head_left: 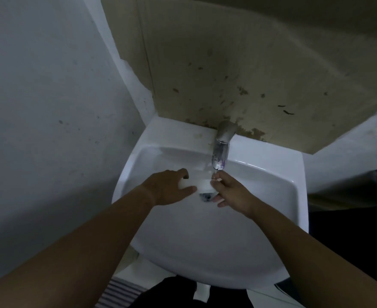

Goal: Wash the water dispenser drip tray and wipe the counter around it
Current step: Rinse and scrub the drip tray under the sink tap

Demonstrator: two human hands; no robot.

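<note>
A small white drip tray (202, 185) is held over the basin of a white sink (207, 252), just under the metal tap (222, 150). My left hand (171, 187) grips the tray's left end, thumb along its near edge. My right hand (229, 192) holds the right end, fingers curled round it, close under the tap's spout. Water runs from the spout onto the tray near my right fingers. The dark drain (206, 197) shows just below the tray. Much of the tray is hidden by my hands.
A stained beige wall panel (238, 74) rises behind the sink. A grey-white wall (49, 107) closes in on the left. A dark bin or box (361, 214) stands to the right of the sink. A ribbed grey mat (118, 292) lies on the floor below.
</note>
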